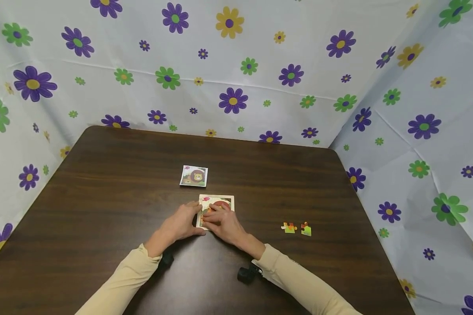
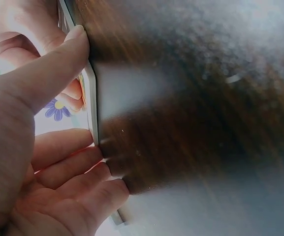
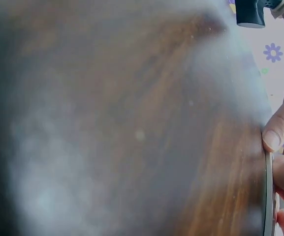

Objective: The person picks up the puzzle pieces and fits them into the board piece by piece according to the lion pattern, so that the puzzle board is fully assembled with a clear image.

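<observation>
A small lion jigsaw board (image 1: 232,202) with a pale frame lies on the table, partly filled with pieces. My left hand (image 1: 180,222) holds it at the left side, thumb at the near edge and fingers along the left edge. In the left wrist view, those fingertips (image 2: 114,189) touch the frame's rim (image 2: 94,118). My right hand (image 1: 226,225) is over the board's lower left, with bent fingers at an orange-edged puzzle piece (image 2: 84,92) that they mostly hide. In the right wrist view, the left thumb (image 3: 274,135) touches the rim.
A picture card (image 1: 193,176) of the lion lies beyond the board. To the right are two loose puzzle pieces, one yellow-green and orange (image 1: 289,228), the other green and red (image 1: 306,229). A flower-patterned curtain (image 1: 228,65) hangs behind the brown table (image 1: 122,197).
</observation>
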The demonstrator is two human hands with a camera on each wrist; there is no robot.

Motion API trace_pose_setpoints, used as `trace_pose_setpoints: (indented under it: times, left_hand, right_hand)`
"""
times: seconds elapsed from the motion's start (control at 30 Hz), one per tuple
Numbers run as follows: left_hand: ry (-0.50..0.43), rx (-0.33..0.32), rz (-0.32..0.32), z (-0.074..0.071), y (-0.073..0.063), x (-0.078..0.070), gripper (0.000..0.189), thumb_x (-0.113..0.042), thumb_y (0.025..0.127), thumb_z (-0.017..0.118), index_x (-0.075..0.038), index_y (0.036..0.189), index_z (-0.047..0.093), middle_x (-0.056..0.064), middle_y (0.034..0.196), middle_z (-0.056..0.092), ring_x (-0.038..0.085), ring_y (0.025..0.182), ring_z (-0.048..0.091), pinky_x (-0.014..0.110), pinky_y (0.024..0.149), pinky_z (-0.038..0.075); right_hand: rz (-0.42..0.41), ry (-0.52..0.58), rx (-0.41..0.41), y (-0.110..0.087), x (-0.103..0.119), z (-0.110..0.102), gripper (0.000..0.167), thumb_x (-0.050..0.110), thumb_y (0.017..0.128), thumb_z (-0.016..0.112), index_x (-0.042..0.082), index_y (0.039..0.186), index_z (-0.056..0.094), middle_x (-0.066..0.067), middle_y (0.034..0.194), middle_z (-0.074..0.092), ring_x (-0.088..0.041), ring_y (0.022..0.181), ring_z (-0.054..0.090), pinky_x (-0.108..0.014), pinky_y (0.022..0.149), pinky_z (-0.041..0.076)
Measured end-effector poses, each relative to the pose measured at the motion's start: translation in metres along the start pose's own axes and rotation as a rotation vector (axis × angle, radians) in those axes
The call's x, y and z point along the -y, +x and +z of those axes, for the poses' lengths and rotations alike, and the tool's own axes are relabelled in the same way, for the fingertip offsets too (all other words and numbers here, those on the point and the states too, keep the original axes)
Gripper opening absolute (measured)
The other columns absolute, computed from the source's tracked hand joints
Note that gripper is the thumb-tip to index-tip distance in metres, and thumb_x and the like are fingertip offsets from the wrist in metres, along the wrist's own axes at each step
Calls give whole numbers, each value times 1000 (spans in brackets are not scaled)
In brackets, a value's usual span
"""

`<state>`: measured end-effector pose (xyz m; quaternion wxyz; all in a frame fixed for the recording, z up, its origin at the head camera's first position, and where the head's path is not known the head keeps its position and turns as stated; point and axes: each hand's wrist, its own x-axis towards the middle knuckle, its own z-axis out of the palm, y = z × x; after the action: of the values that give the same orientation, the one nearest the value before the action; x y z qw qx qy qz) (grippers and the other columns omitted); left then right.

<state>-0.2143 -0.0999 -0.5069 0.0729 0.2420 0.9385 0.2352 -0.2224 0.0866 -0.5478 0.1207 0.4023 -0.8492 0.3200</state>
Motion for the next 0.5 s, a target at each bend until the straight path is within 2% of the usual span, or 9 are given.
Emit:
trace_pose_setpoints:
  times: [0.5]
  left_hand:
    - [-4, -20, 16, 2, -1, 0, 70, -29, 69, 86, 11, 120, 59, 29, 128, 54, 46, 120, 49, 55, 98, 41]
  right_hand:
    - [-7, 48, -20, 2, 0, -7, 13, 10, 80, 77, 3, 92, 77, -6, 94, 74, -28, 107, 65, -40, 96, 47]
